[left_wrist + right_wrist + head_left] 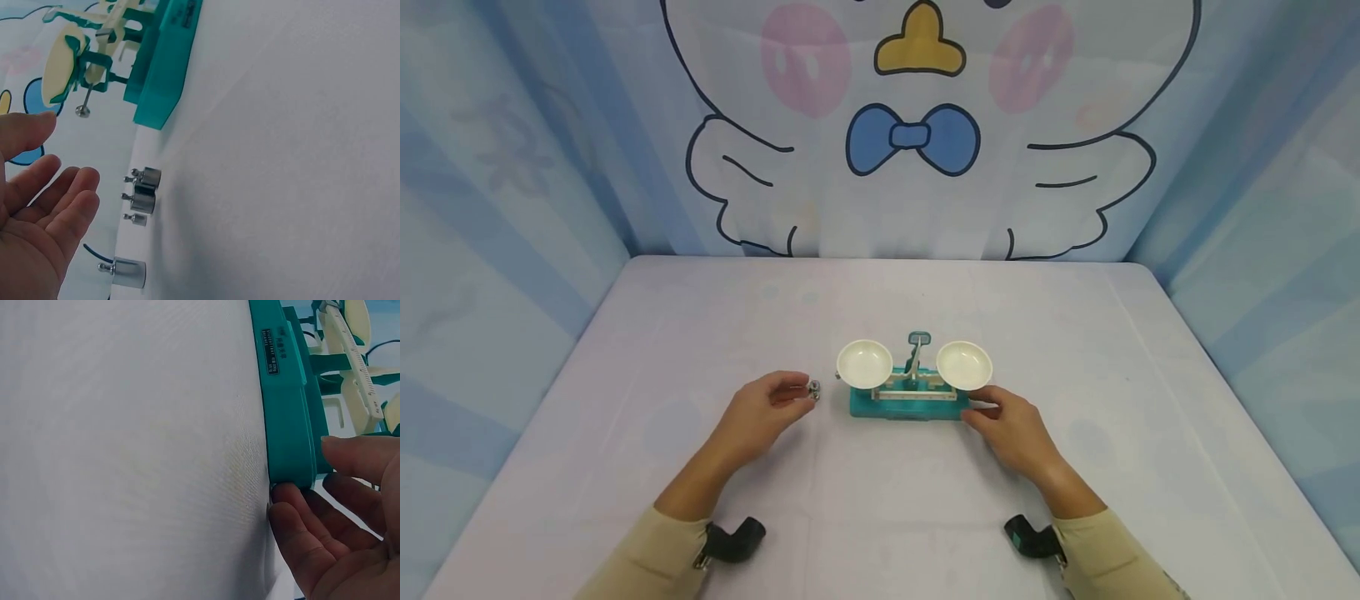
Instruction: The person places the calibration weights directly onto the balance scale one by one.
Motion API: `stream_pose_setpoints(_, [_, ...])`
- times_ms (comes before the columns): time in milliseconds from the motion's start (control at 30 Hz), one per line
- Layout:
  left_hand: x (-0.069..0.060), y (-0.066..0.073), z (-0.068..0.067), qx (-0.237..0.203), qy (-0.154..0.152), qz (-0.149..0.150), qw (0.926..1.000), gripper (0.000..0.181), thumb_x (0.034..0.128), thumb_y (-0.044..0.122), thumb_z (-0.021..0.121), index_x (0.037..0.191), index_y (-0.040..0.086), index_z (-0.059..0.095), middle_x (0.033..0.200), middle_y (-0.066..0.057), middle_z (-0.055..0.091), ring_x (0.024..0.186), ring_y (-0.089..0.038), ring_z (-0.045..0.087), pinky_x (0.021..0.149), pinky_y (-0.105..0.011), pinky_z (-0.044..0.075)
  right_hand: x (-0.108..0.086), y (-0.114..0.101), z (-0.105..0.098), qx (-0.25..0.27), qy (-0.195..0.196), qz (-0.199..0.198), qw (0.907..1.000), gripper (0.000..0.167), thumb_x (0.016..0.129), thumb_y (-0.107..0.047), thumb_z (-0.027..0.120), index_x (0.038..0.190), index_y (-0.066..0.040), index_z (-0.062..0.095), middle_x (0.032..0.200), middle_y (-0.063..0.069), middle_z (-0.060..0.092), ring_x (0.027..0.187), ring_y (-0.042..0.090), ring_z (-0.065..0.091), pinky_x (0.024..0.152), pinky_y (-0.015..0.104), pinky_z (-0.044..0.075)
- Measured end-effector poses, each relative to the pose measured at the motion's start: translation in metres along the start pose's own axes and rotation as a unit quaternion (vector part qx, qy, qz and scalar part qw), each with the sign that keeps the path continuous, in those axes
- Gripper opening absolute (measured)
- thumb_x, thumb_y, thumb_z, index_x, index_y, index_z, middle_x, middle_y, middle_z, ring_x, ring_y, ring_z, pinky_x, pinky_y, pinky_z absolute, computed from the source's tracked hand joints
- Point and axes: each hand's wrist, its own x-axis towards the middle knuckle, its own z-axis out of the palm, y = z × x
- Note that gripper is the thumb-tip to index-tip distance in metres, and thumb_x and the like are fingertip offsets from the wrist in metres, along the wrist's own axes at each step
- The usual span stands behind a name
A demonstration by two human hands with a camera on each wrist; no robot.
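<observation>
A teal balance scale (pixel 910 409) stands on the table with two cream pans, the left pan (pixel 865 363) and the right pan (pixel 964 365). My right hand (pixel 1011 427) is at the right end of its base, its fingertips (pixel 289 495) touching the end wall and the thumb beside the upper edge. Left of the scale, my left hand (pixel 767 410) has loosely bent fingers and a gap between thumb and fingers. Several silver knobbed weights (pixel 144 199) stand on the table beyond it; in the head view the hand hides most of them.
A larger silver weight (pixel 129 273) stands apart from the group. A pale cloth covers the table (pixel 910 533), and a printed curtain (pixel 910 217) hangs at its back edge. Dark wrist cameras sit on both sleeves.
</observation>
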Motion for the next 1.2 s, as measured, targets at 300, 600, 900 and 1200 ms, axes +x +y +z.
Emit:
stream_pose_setpoints(300, [0.002,-0.003,-0.016,0.022,0.01,-0.004,0.9997,0.044,0.0961,0.022,0.069,0.135,0.003,0.058,0.13,-0.015,0.063,0.121,-0.033,0.059,0.097,-0.046,0.05,0.001,0.0,0.0,-0.014,0.004,0.001,0.9999,0.038,0.095,-0.018,0.065,0.128,0.001,0.064,0.125,0.018,0.066,0.11,0.034,0.065,0.086,0.045,0.055])
stream_pose_setpoints(600, [0.007,-0.007,-0.03,0.062,-0.016,0.006,0.998,0.047,0.0953,0.024,0.069,0.137,0.005,0.057,0.135,-0.016,0.06,0.125,-0.036,0.056,0.1,-0.048,0.047,0.005,0.002,0.0,-0.02,0.008,0.0,0.9998,0.036,0.095,-0.018,0.066,0.125,0.001,0.066,0.124,0.016,0.067,0.11,0.033,0.066,0.085,0.045,0.055])
stream_pose_setpoints(900, [0.017,-0.015,-0.028,0.16,0.002,0.075,0.9843,0.035,0.0936,0.013,0.071,0.126,0.0,0.064,0.12,-0.016,0.065,0.112,-0.034,0.062,0.096,-0.049,0.05,0.009,0.006,-0.003,-0.005,-0.005,-0.005,1.0,0.036,0.094,-0.017,0.066,0.125,0.003,0.065,0.123,0.018,0.067,0.109,0.033,0.065,0.083,0.043,0.056])
stream_pose_setpoints(1200, [0.023,-0.017,-0.026,0.198,-0.025,0.076,0.9768,0.029,0.0925,0.008,0.07,0.121,0.003,0.068,0.124,-0.015,0.064,0.118,-0.035,0.058,0.101,-0.052,0.045,0.01,0.006,-0.005,0.01,-0.014,-0.003,0.9999,0.038,0.094,-0.017,0.066,0.126,0.004,0.064,0.123,0.019,0.066,0.106,0.031,0.066,0.078,0.038,0.057])
